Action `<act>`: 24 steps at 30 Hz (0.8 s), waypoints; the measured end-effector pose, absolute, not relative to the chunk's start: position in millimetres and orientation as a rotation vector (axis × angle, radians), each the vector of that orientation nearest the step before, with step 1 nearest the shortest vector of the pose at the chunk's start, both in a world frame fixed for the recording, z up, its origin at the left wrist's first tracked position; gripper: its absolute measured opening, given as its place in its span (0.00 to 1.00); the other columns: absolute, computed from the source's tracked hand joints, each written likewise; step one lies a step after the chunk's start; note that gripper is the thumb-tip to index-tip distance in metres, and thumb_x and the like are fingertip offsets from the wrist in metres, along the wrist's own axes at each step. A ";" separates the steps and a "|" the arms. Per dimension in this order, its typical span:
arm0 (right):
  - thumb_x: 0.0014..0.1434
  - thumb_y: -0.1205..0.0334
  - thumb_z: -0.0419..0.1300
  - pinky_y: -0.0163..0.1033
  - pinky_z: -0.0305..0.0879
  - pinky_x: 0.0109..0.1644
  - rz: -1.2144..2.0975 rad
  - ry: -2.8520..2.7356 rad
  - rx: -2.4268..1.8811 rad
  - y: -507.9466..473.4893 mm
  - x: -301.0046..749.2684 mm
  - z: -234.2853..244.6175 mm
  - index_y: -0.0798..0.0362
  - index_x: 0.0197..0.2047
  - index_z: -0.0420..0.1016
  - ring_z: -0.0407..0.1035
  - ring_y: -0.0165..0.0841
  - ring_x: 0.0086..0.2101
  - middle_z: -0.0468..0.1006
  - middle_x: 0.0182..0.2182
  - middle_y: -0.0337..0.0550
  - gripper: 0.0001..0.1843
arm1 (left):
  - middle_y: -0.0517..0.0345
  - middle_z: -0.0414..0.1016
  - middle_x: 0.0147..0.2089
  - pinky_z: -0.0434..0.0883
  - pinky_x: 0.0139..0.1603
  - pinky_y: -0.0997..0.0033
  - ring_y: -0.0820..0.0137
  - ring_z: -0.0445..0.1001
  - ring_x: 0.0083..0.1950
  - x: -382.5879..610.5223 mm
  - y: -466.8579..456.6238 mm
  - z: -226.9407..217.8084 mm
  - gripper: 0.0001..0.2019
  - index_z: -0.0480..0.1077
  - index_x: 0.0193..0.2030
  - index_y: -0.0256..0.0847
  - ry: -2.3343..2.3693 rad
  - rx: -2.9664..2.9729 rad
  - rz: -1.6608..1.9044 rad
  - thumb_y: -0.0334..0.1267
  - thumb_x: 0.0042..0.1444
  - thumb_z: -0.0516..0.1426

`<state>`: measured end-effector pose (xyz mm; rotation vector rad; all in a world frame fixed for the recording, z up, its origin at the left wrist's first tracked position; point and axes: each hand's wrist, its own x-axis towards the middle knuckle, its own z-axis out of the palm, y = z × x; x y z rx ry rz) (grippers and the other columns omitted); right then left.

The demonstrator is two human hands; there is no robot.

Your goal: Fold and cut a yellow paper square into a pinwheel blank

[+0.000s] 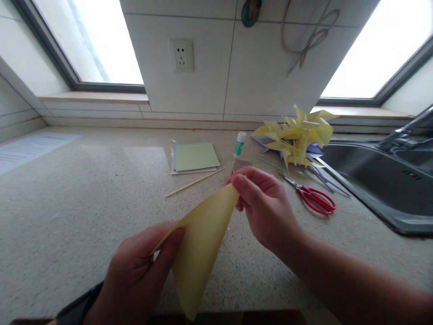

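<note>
A sheet of yellow paper [203,239], bent over on itself, is held up above the counter's front part. My left hand [142,266] pinches its left edge between thumb and fingers. At the upper right corner, the thumb and fingertips of my right hand [264,198] are closed on the paper. Beyond the hands lies a thin yellow stick [194,183]. Scissors with red handles [314,198] rest to the right of my right hand. Behind that hand stands a glue stick [239,144] with a white cap.
A stack of coloured paper [196,156] lies near the middle of the counter [101,194]. Yellow paper pinwheels [296,135] are heaped at the back right, beside the metal sink [379,180]. A printed sheet [34,146] is at the far left.
</note>
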<state>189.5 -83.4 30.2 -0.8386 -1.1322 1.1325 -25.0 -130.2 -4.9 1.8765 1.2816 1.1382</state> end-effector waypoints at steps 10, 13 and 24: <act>0.55 0.52 0.72 0.35 0.53 0.26 1.124 -1.146 -0.871 -81.8 192.5 24.2 0.47 0.28 0.83 0.57 0.25 0.22 0.71 0.20 0.33 0.10 | 0.64 0.79 0.26 0.72 0.22 0.77 0.71 0.74 0.24 -28.5 -129.9 -9.9 0.13 0.82 0.43 0.49 1.304 1.850 1.128 0.44 0.67 0.55; 0.57 0.51 0.71 0.35 0.51 0.25 1.130 -1.140 -0.876 -82.4 193.4 23.6 0.47 0.29 0.83 0.57 0.25 0.22 0.70 0.20 0.33 0.10 | 0.64 0.79 0.26 0.71 0.21 0.77 0.71 0.74 0.23 -28.4 -129.4 -9.5 0.13 0.82 0.42 0.49 1.312 1.848 1.131 0.45 0.67 0.55; 0.63 0.45 0.63 0.35 0.50 0.23 1.110 -1.127 -0.922 -78.8 190.6 24.8 0.49 0.30 0.79 0.57 0.26 0.20 0.66 0.18 0.33 0.18 | 0.61 0.76 0.24 0.69 0.21 0.75 0.69 0.71 0.24 -23.4 -124.0 -6.3 0.18 0.80 0.32 0.45 1.293 1.676 1.111 0.50 0.65 0.55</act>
